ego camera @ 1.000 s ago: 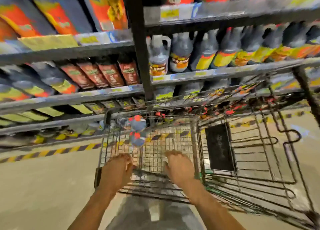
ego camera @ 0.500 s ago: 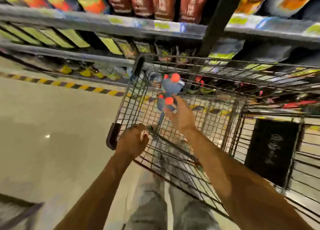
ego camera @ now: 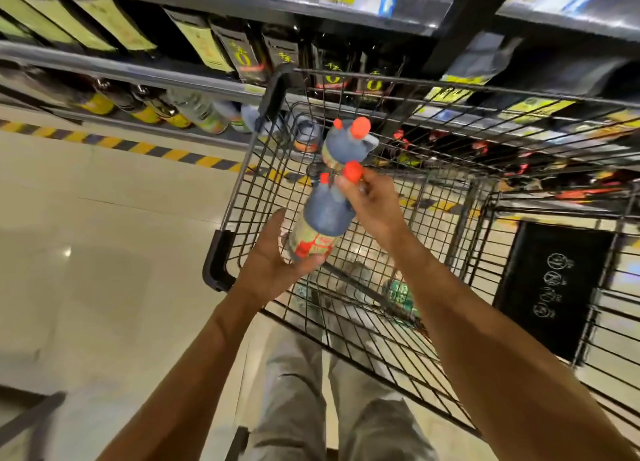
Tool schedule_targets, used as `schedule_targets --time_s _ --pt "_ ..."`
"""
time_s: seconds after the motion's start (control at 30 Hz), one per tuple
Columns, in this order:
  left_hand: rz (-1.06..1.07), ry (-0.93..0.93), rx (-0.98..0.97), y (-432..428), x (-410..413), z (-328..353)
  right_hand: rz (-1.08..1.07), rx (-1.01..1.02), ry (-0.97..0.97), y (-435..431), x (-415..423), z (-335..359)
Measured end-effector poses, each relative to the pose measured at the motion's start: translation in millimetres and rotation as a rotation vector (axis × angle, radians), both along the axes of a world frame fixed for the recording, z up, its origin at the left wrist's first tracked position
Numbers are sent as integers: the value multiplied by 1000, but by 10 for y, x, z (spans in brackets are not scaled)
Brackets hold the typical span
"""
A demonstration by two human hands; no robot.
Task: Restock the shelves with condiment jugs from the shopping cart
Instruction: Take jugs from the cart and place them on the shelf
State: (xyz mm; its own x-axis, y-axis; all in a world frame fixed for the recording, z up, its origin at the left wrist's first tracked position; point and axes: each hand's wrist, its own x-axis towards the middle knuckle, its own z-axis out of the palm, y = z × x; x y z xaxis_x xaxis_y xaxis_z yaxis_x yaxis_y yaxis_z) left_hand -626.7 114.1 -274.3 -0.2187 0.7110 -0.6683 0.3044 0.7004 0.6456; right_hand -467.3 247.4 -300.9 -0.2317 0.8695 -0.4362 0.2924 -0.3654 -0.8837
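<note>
A dark condiment jug [ego camera: 323, 218] with a red cap and a red-and-cream label is lifted above the wire shopping cart [ego camera: 450, 190]. My left hand [ego camera: 273, 263] cups its base from below. My right hand [ego camera: 372, 206] grips its neck and handle just under the cap. A second jug [ego camera: 346, 143] of the same kind, with red caps, stands in the cart's far left corner just beyond the held one. Behind the cart, the shelves [ego camera: 145, 70] hold rows of dark bottles with yellow labels.
The cart's black handle corner [ego camera: 218, 263] is near my left wrist. A black sign panel [ego camera: 550, 287] hangs on the cart's right side. Yellow-and-black floor tape [ego camera: 138, 147] runs along the shelf base. Pale tiled floor [ego camera: 104, 252] opens to the left. My legs stand below the cart.
My right hand has lifted the jug up out of the cart. My left hand left the cart handle and came under the jug's base. The view tilted further down.
</note>
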Motion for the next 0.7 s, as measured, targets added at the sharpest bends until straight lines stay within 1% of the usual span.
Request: schedule_targets --time_s 0.07,0.13,0.2,0.33,0.4,0.43,0.47,0.53,0.57,0.6,0.7 --pt "3 -110 -42 99 7 58 40 -56 48 -37 -27 57" --pt "-10 -183 -11 129 -29 58 32 -133 106 -71 -55 102" --pt "-16 -177 25 150 -66 98 23 -172 119 -83 -82 130" --pt "12 -183 -5 229 -114 99 14 -208 135 -83 -152 116" --pt "48 -178 -53 241 -109 38 -62 -338 222 -84 -132 -1" --pt "61 -180 -59 237 -106 -4 -137 -399 267 -79 -121 -96" --pt "78 -184 -67 213 -94 -19 -241 -428 246 -72 -95 -185" --pt "155 -195 -61 177 -90 -114 -444 -401 177 35 -81 -443" --pt "185 -199 -70 152 -89 -161 -480 -371 138 98 -73 -628" --pt "224 -210 -81 129 -85 -209 -456 -321 107 170 -72 -793" --pt "316 -213 -92 89 -57 -275 -254 -166 -38 367 -166 -1106"
